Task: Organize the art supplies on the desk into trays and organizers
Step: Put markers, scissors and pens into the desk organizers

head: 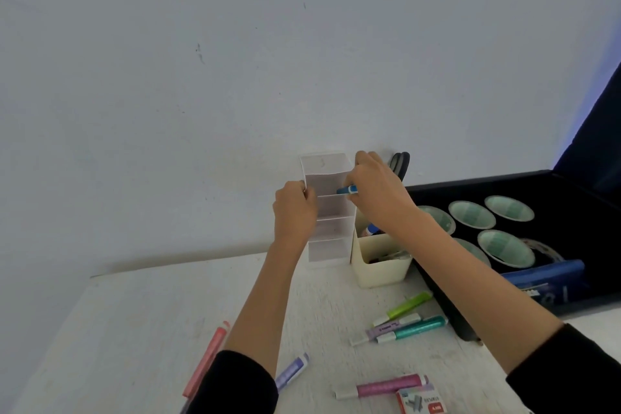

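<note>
**Fingers (pixel 364 161) pinching a blue marker (pixel 347 190) at the organizer (pixel 331 207)**

The right hand (pixel 376 191) held the blue marker about level, its free end pointing left into an upper compartment of the organizer. The left hand (pixel 295 208) gripped the organizer's left edge. To my eye the right hand only had to push leftward. Six loose markers (pixel 415 329) and one staple box (pixel 420 403) lay on the table (pixel 134 329).

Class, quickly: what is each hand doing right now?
Left hand: grips the white organizer by its edge.
Right hand: holds a blue marker.
</note>
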Available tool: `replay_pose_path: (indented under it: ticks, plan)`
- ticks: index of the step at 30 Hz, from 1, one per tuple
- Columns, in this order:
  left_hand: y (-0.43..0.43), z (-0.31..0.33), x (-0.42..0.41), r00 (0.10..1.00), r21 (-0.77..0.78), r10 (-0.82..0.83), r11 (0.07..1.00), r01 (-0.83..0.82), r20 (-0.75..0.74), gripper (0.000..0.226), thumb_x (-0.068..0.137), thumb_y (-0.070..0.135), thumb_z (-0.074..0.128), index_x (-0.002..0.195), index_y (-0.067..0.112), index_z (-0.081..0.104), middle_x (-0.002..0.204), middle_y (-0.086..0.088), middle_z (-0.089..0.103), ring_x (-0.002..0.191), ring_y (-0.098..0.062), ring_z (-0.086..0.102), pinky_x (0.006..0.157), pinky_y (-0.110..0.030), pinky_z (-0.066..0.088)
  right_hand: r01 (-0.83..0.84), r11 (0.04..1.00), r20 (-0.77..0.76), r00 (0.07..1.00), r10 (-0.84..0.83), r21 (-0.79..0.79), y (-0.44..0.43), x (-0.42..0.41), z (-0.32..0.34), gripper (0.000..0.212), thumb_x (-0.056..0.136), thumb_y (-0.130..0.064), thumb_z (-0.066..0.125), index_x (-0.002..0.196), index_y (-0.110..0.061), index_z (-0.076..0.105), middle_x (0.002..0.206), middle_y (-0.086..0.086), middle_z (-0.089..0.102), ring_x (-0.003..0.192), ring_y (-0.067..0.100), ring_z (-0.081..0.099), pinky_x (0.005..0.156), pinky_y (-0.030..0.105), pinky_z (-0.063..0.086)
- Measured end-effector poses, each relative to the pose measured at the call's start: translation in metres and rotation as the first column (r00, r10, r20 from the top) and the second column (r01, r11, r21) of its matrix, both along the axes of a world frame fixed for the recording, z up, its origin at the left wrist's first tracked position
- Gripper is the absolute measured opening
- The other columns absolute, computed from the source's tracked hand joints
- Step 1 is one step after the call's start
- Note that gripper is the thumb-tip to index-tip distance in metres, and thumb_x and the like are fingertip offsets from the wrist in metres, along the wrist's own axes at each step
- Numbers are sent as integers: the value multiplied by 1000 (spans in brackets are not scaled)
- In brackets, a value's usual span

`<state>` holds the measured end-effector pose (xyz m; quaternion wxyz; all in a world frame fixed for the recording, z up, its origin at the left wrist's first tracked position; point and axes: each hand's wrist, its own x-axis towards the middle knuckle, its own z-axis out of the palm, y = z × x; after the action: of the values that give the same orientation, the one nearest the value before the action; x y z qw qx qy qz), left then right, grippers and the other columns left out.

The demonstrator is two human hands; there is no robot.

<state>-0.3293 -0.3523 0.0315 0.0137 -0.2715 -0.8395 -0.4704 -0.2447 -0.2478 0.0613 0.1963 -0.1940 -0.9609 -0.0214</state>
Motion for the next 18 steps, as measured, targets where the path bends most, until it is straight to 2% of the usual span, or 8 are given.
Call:
replay_pose_path:
  ticks: [6, 8, 10, 12, 14, 15, 16, 18]
  plan:
    - [1, 0, 5, 1000, 8, 15, 1000, -15, 16, 46, 97, 12, 41, 53, 16, 30, 52, 1, 32, 46, -12, 32, 44, -18, 23, 49, 994, -78, 995, -57, -103, 1, 0, -6, 18, 86, -2, 62, 102, -8, 68, 99, 7, 53, 94, 18, 48, 76, 30, 51]
    - [0, 1, 7, 1000, 17, 13, 1000, -14, 18, 42, 99, 16, 40, 57, 9, 38, 55, -3, 39, 53, -20, 40, 46, -21, 28, 48, 991, -98, 993, -60, -122, 1, 2, -13, 20, 87, -2, 60, 106, -7, 67, 99, 8, 53, 94, 19, 49, 75, 28, 49]
    - [0, 2, 13, 999, 12, 1, 1000, -1, 35, 38, 100, 23, 39, 78, -3, 56, 72, -17, 57, 70, -34, 54, 57, -30, 37, 10, 992, -127, 992, -26, -126, 0, 9, -21, 25, 90, -3, 56, 114, -6, 62, 100, 10, 54, 97, 21, 49, 76, 30, 48]
    - [-1, -3, 13, 996, 37, -36, 999, 33, 83, 39, 101, 29, 37, 102, -5, 58, 95, -19, 63, 93, -34, 60, 66, -30, 40, -81, 983, -216, 975, 44, -166, -2, 22, -27, 37, 89, -2, 55, 126, -6, 54, 101, 13, 53, 95, 24, 49, 80, 34, 48]
    - [-6, -10, 18, 987, 59, -71, 996, 63, 144, 49, 100, 35, 34, 131, 0, 45, 122, -15, 58, 116, -30, 53, 89, -32, 44, -148, 967, -319, 945, 76, -206, -6, 39, -33, 50, 86, 1, 55, 135, -8, 45, 105, 12, 51, 90, 23, 50, 76, 35, 49]
    - [-10, -14, 25, 983, 62, -63, 997, 54, 172, 54, 100, 37, 33, 142, 3, 33, 134, -15, 51, 125, -29, 46, 100, -34, 38, -150, 962, -352, 934, 61, -230, -7, 51, -35, 53, 86, 1, 54, 136, -10, 43, 110, 9, 48, 88, 20, 50, 73, 33, 49]
    - [-14, -20, 30, 980, 77, -46, 997, 31, 194, 57, 100, 38, 33, 146, 5, 24, 141, -15, 44, 131, -28, 41, 106, -34, 33, -143, 955, -372, 927, 37, -259, -8, 59, -38, 52, 86, 0, 53, 136, -12, 42, 115, 7, 46, 86, 18, 50, 71, 31, 49]
    - [-24, -29, 48, 973, 145, -19, 989, -15, 232, 58, 99, 36, 36, 147, 8, 21, 145, -14, 39, 133, -25, 38, 108, -32, 29, -152, 943, -392, 919, 25, -295, -8, 77, -45, 43, 87, -2, 53, 129, -11, 48, 113, 4, 46, 79, 13, 51, 67, 29, 48]
